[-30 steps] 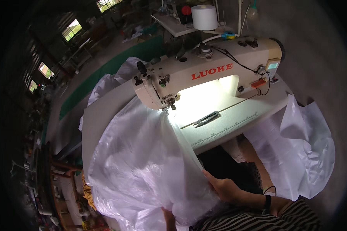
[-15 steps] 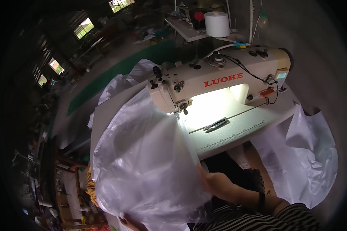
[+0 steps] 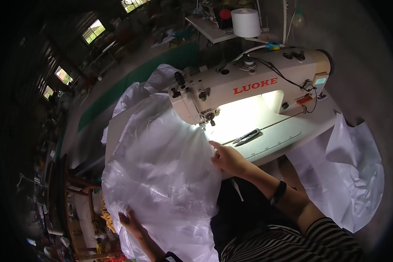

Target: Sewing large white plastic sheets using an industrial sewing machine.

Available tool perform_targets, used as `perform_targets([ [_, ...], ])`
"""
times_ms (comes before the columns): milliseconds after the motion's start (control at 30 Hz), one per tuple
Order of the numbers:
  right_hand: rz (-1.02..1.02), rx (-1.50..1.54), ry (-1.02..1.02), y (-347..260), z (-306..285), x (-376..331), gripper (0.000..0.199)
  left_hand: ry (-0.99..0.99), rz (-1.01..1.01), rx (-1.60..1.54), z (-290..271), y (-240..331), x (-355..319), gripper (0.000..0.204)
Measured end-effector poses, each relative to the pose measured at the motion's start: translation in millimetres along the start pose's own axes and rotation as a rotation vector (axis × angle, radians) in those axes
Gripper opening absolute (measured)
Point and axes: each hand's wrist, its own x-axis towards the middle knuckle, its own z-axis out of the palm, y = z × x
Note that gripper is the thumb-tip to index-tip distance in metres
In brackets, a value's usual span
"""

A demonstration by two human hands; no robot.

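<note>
A shiny, thin white sheet point(image 3: 161, 174) spreads over the left of the sewing table and hangs toward me, its right edge running up to the needle area of a white sewing machine point(image 3: 257, 78). My right hand point(image 3: 226, 158) is closed on that edge just below the presser foot, index finger stretched toward the needle. Lower left, my left hand point(image 3: 130, 222) grips the sheet; some of its fingers are hidden in the folds. Thread snips point(image 3: 247, 137) lie on the machine bed, right of my right hand.
More white sheeting point(image 3: 353, 174) drapes down at the right of the table, and another part point(image 3: 133, 94) lies behind the machine. A white thread cone point(image 3: 245, 24) stands at the back. The machine's lamp lights the bed. A wooden frame point(image 3: 81, 187) stands at left.
My right hand has moved up and left along the sheet's edge, close to the needle. My left hand has come up into fuller view, and the sheet's near part has shifted and crumpled.
</note>
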Motion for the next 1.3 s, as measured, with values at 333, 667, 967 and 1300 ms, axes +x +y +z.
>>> perform_targets([
  [333,0.194,1.018,-0.336,4,113,-126,0.040,0.006,-0.035,-0.041,-12,40,-16,0.039],
  [667,0.577,1.290,-0.131,45,8,-221,0.034,-0.084,0.070,0.507,-31,17,7,0.036],
  [967,0.486,1.038,-0.280,34,6,-223,0.022,-0.295,0.315,0.484,26,90,-105,0.052],
  [1300,0.327,0.918,-0.171,25,5,-216,0.043,-1.021,0.755,0.355,131,151,-238,0.010],
])
